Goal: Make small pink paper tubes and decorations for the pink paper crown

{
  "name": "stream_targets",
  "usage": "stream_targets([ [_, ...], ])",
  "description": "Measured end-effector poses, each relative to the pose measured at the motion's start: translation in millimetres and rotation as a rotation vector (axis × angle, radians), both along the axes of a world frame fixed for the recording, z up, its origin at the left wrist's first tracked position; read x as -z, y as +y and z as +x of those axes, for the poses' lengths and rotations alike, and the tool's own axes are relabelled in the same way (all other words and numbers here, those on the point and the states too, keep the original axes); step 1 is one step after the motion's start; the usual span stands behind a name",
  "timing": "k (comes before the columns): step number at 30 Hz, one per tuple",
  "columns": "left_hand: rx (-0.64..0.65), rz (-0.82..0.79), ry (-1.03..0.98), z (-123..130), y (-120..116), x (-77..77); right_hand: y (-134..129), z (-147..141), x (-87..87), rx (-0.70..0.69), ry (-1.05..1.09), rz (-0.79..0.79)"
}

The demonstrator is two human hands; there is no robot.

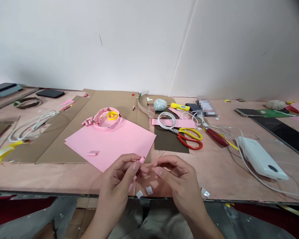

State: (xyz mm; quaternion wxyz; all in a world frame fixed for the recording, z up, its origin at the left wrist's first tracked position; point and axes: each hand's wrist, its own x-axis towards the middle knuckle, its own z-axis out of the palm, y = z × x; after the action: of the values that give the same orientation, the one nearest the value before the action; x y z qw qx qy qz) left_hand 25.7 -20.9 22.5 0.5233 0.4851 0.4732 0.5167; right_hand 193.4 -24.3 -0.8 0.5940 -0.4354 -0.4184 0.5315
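Left of the hands, a pink paper ring (107, 119) circles a small yellow coil (112, 115) at the far edge of a pink sheet (114, 146). The left hand (118, 177) pinches a narrow pink strip (141, 160) between thumb and fingers; the right hand (179, 179) curves half closed, its fingertips (158, 171) just beside the strip, any hold impossible to tell
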Motion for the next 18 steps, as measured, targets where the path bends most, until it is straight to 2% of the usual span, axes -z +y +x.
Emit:
stream_targets([
  [9, 0.082, -0.02, 0.016, -2, 4, 2.7, 0, -2, -13.2, -0.094, -0.048, 0.019],
  [15, 0.031, -0.066, -0.049, 6, 0, -5.2, 0, -2, -10.8, -0.067, -0.09, 0.036],
  [18, 0.057, -0.079, -0.084, 7, -1, -5.4, -1, -2, -9.6, -0.071, -0.086, 0.033],
])
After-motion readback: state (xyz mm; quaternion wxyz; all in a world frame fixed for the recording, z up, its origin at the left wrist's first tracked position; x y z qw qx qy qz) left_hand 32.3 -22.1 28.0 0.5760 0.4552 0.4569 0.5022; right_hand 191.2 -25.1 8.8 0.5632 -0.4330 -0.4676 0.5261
